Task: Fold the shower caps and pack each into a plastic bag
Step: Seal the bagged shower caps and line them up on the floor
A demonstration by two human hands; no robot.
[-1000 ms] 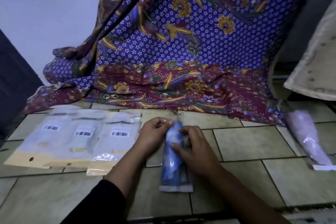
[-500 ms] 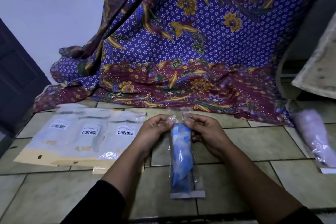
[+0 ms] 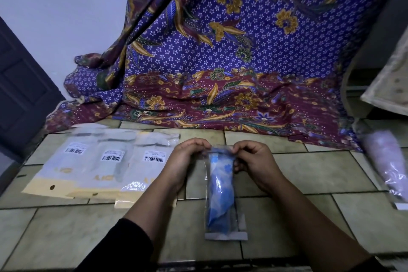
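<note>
I see both hands pinching the far end of the clear bag (image 3: 220, 192), which lies lengthwise on the tiled floor (image 3: 309, 174). The left hand (image 3: 183, 159) grips its left corner, the right hand (image 3: 254, 161) its right corner. A folded blue cap (image 3: 220, 185) sits inside. Three labelled packets (image 3: 106, 165) overlap at left. At far right lies what looks like a bagged pink cap (image 3: 388, 161).

Tiled floor (image 3: 320, 174) carries three overlapping barcode packets (image 3: 106, 168), bagged blue shower cap (image 3: 220, 192), pink bagged cap (image 3: 390, 161), batik cloth (image 3: 220, 104).
</note>
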